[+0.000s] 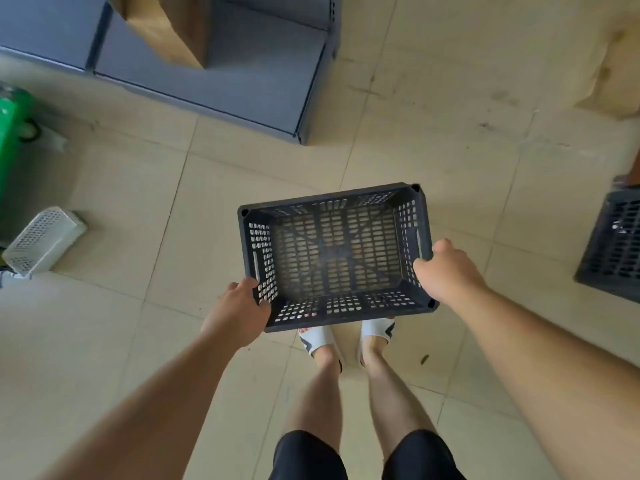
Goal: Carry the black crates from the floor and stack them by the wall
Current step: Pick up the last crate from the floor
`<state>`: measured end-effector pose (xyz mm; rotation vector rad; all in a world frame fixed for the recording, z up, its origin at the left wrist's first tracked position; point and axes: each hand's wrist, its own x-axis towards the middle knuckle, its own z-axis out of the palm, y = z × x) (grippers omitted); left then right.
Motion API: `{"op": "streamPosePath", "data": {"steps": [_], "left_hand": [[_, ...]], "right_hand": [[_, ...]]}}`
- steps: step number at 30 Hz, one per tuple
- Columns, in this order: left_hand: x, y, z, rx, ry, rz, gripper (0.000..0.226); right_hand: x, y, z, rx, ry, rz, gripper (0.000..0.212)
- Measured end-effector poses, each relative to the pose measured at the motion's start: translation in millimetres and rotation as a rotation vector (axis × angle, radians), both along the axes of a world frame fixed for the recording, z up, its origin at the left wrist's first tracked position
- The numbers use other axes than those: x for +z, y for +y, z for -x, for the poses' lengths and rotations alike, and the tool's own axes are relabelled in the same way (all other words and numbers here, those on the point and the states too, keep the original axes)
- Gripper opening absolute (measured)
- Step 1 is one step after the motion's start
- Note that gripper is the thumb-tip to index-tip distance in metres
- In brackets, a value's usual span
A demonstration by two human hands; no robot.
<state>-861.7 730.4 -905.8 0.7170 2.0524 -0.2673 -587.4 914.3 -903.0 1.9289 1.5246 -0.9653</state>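
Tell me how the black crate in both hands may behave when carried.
Probably light: the black crate is empty and perforated all over. Likely stiff: it shows no sag held at its ends by the left hand and right hand.

Black perforated crate, white-and-black slippers – beige tiled floor, grey shelving, green cart.

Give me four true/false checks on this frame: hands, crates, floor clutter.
1. The left hand and right hand both grip the held crate. True.
2. The held crate is loaded with boxes. False: it is empty.
3. A second crate sits at the right edge of view. True.
4. The white basket lies inside the held crate. False: it lies on the floor, far left.
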Motion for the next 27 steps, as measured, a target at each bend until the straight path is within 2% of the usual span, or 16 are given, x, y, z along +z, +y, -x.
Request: {"op": "streamPosePath", "data": {"steps": [9, 15, 21, 24, 27], "left_hand": [[-148.9, -12.4, 21.9, 0.113, 0.062, 0.037, 0.051], [-213.5, -8.5, 33.5, 0.379, 0.212, 0.096, 0.048], [-268.7, -4.4, 42.9, 0.807, 0.097, -0.024, 0.033], [-280.4, -5.7, 50.3, 0.940, 0.029, -0.114, 0.025], [-280.5, -9.2, 54.1, 0.989, 0.021, -0.112, 0.012]], "right_hand": [[-156.3, 1.2, -18.3, -0.044, -0.082, -0.068, 0.057], [-223.8, 16.3, -30.8, -0.044, -0.199, -0.188, 0.055], [-265.2, 22.8, -41.3, -0.140, -0.147, -0.221, 0.032], [-280.3, 23.5, -46.7, -0.210, -0.076, -0.238, 0.021], [-279.6, 23.9, -47.3, -0.214, -0.061, -0.215, 0.017]]}}
